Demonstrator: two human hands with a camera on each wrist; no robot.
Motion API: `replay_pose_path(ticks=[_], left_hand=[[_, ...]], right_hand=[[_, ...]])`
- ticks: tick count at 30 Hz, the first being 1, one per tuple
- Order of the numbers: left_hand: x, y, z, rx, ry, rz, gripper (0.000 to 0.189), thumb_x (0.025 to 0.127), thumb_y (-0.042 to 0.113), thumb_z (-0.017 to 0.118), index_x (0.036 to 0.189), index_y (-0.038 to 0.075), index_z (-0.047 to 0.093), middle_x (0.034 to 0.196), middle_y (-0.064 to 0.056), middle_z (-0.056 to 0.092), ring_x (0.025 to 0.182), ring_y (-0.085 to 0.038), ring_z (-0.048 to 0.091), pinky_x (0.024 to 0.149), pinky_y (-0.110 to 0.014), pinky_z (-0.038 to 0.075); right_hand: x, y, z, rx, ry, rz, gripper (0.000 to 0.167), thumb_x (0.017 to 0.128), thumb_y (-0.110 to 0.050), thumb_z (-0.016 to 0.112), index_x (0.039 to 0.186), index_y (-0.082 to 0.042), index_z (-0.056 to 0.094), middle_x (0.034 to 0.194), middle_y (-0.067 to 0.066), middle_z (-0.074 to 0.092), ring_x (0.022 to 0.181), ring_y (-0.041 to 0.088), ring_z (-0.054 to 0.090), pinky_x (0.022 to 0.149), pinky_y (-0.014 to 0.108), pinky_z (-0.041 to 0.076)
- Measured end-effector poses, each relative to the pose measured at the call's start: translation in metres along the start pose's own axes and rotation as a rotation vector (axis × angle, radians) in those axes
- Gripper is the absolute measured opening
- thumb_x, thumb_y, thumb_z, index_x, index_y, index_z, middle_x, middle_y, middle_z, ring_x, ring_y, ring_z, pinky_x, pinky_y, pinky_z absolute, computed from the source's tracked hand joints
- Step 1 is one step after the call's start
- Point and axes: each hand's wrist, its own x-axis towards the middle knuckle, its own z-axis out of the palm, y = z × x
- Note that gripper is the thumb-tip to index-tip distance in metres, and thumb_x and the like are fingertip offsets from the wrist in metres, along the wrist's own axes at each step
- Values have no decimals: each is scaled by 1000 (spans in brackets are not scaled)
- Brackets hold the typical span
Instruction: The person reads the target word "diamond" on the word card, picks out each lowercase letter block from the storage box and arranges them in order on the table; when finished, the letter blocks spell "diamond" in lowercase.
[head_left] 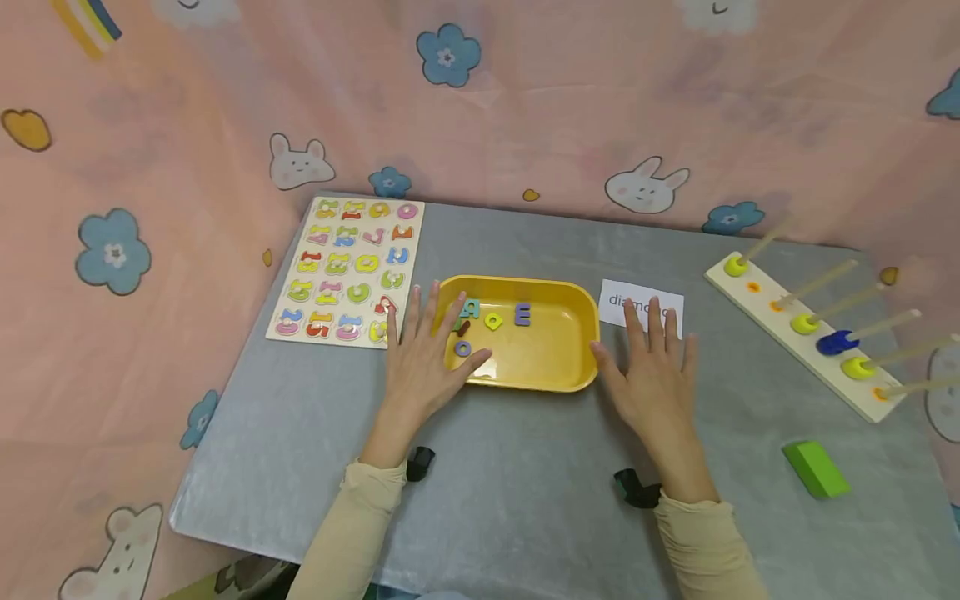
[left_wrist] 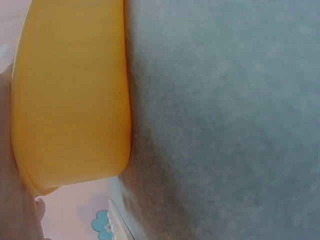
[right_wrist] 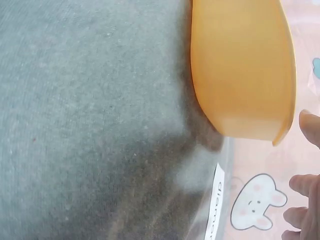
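A yellow tray sits mid-table with several small letters in it, among them a purple letter, a teal letter, a yellow-green one and a purple ring-shaped one. My left hand is spread over the tray's left edge, fingers straight, right at the rim. On the other side my right hand hovers with fingers extended, its thumb close to the tray's right rim. Its fingertips overlap a white card printed "diamond", covering part of the word. Neither hand grips anything.
A letter-and-number puzzle board lies at the back left, near my left fingertips. A pale wooden peg board with yellow and blue pieces stands on the right. A green block lies at the front right. A pink cloth hangs behind the table.
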Motion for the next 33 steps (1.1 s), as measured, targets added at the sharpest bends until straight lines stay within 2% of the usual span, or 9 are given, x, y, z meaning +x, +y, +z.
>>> replay_pose_path(ticks=[7, 11, 15, 18, 20, 22, 26, 29, 33], left_hand=[[-1, -1, -1, -33, 8, -12, 97, 93, 81, 52, 171, 35, 17, 181, -6, 7, 168, -27, -5, 131, -64, 2], [-2, -4, 0, -70, 15, -12, 101, 92, 81, 52, 172, 31, 17, 181, -8, 8, 168, -29, -1, 131, -65, 7], [-3, -6, 2, -98, 4, -12, 110, 88, 92, 42, 172, 28, 13, 180, -8, 9, 168, -30, 5, 129, -62, 17], [-4, -8, 3, -121, -18, -24, 124, 81, 102, 35, 173, 22, 9, 180, -9, 9, 167, -30, 7, 127, -60, 23], [-5, -9, 3, -139, -30, -38, 133, 77, 103, 40, 173, 16, 7, 180, -10, 9, 167, -29, 9, 127, -60, 25], [-5, -9, 2, -153, -39, -54, 139, 75, 100, 51, 172, 10, 6, 180, -11, 10, 167, -29, 10, 127, -60, 25], [-5, -9, 0, -160, -56, -77, 144, 73, 88, 70, 171, 4, 6, 180, -12, 11, 167, -29, 12, 127, -59, 25], [-4, -8, 0, -165, -67, -85, 144, 72, 87, 72, 171, 4, 7, 180, -11, 10, 167, -29, 11, 127, -59, 24], [-4, -7, 0, -183, -72, -95, 143, 73, 88, 72, 171, 5, 8, 180, -11, 11, 167, -29, 11, 127, -60, 24]], right_hand=[[0, -6, 0, -9, 5, -32, 86, 107, -67, 38, 173, -20, 11, 179, 17, 0, 165, 45, 1, 128, 71, 0], [1, -15, 2, 3, 8, -76, 85, 107, -63, 45, 172, -18, 15, 179, 17, 3, 165, 46, 3, 128, 71, 5], [4, -29, 7, 38, 13, -169, 81, 105, -51, 59, 169, -14, 26, 178, 18, 10, 163, 47, 11, 126, 71, 14], [8, -42, 13, 62, -3, -284, 75, 103, -41, 68, 163, -11, 37, 174, 19, 23, 156, 48, 26, 123, 69, 25], [12, -51, 16, 90, -26, -360, 70, 102, -36, 71, 160, -9, 43, 169, 19, 33, 149, 46, 36, 120, 66, 32], [17, -59, 20, 122, -69, -411, 68, 101, -34, 73, 158, -9, 46, 166, 17, 41, 145, 43, 42, 118, 63, 36], [27, -74, 25, 199, -166, -449, 64, 102, -30, 73, 157, -10, 49, 164, 13, 47, 145, 37, 46, 121, 57, 37], [37, -83, 32, 228, -214, -463, 61, 103, -27, 71, 157, -10, 50, 164, 13, 48, 143, 37, 48, 121, 56, 37], [50, -92, 45, 208, -253, -480, 61, 103, -25, 70, 158, -11, 50, 165, 11, 48, 137, 36, 48, 115, 55, 40]])
